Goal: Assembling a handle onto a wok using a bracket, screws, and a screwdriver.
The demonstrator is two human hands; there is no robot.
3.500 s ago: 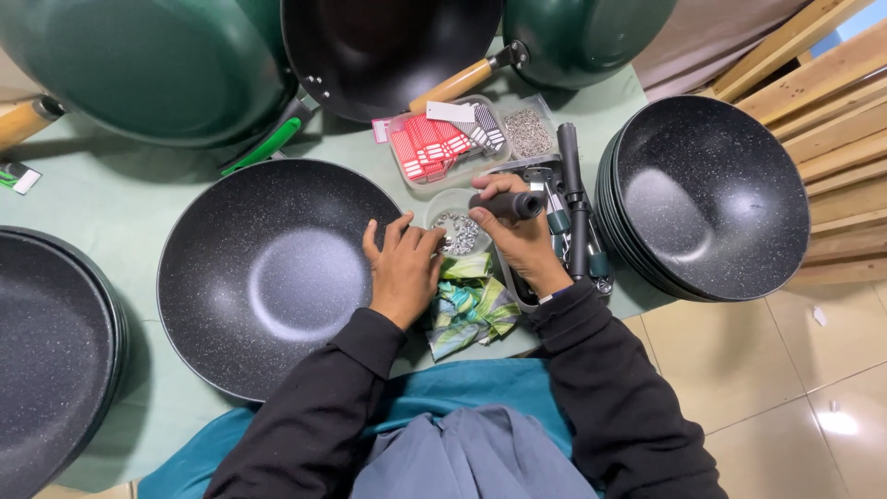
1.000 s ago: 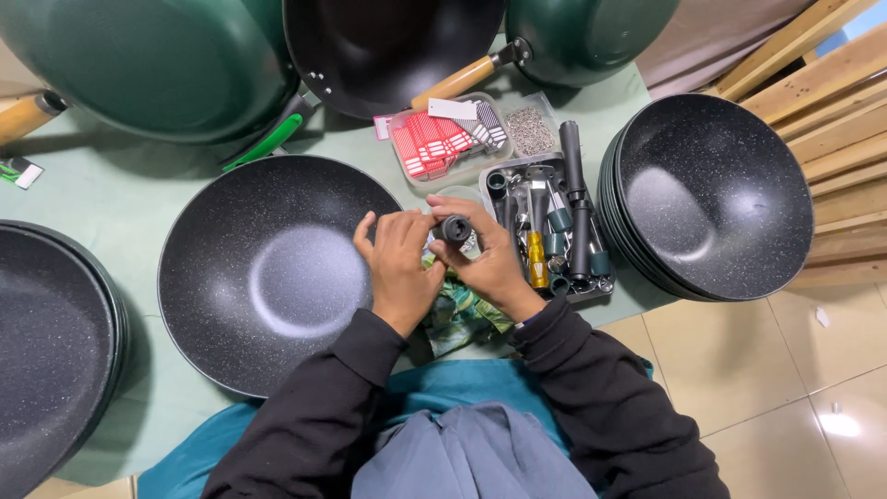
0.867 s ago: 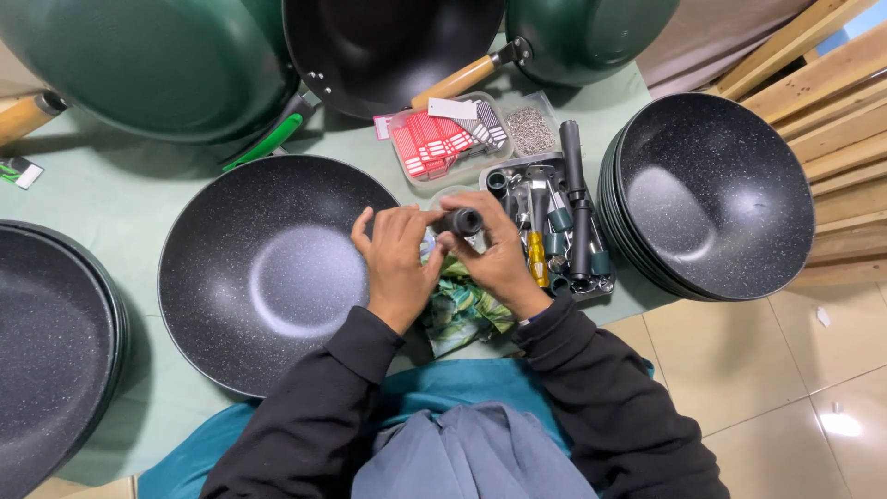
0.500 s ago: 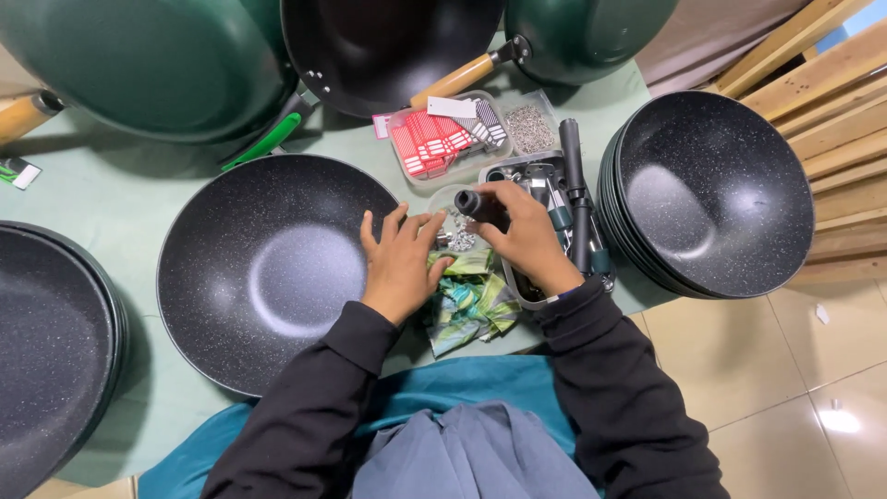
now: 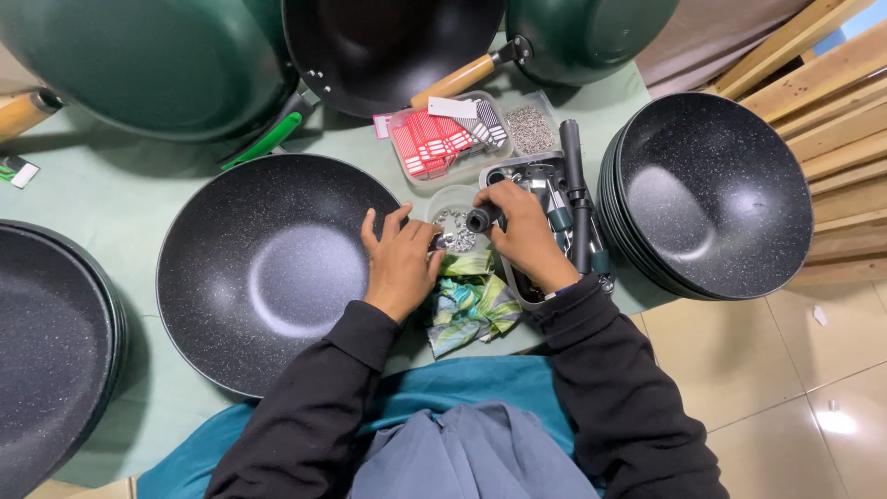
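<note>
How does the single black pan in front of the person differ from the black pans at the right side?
The single pan lies alone on the green table, while the right pans are nested in a stack at the table edge. The left hand rests at the single pan's rim; no hand touches the stack. Both are black, speckled inside and show no handle.

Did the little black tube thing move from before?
Yes. The small black cylinder in the right hand has shifted right, away from the big speckled pan and toward the tool tray.

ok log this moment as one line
left hand: at dish of small metal parts | right hand: holding small black part | black wok: beside left hand
</note>
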